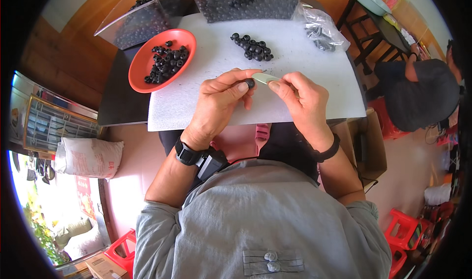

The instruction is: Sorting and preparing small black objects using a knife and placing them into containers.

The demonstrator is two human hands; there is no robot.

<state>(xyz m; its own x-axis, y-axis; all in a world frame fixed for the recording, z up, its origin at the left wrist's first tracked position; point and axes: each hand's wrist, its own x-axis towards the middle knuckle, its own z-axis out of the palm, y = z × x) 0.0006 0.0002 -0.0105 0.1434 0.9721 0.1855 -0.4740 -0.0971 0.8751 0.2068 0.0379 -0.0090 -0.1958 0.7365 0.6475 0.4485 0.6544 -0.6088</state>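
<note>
1. Head view: nearest is the wearer's grey shirt (pixel 275 200), with both bare forearms reaching forward past it; a black strap (pixel 188 154) circles the left wrist, a dark band (pixel 329 150) the right.

2. Both hands meet just above the near half of a white sheet (pixel 206 40), which covers much of the dark surface (pixel 119 93).

3. The left hand (pixel 223 99) pinches a dark bead (pixel 250 83) between thumb and index finger, the other fingers curled beneath. The bead is round, so no long axis shows; which way any hole in it faces cannot be told.

4. The right hand (pixel 306 96) is closed in a pinch, thumb against bent fingers, on the right end of a pale green strip (pixel 266 78). Its long axis runs roughly left to right, the free end pointing left and slightly away, by the left index fingertip. Whether it touches the bead is unclear.

5. Beyond the hands, a loose cluster of dark beads (pixel 253 48) lies on the sheet, trailing from far left to near right.

6. Left of it, a red-orange bowl (pixel 137 76) holds more beads.

7. Farthest on the surface are two clear tubs (pixel 110 28) of beads and, at right, a clear plastic bag (pixel 324 26).
</note>
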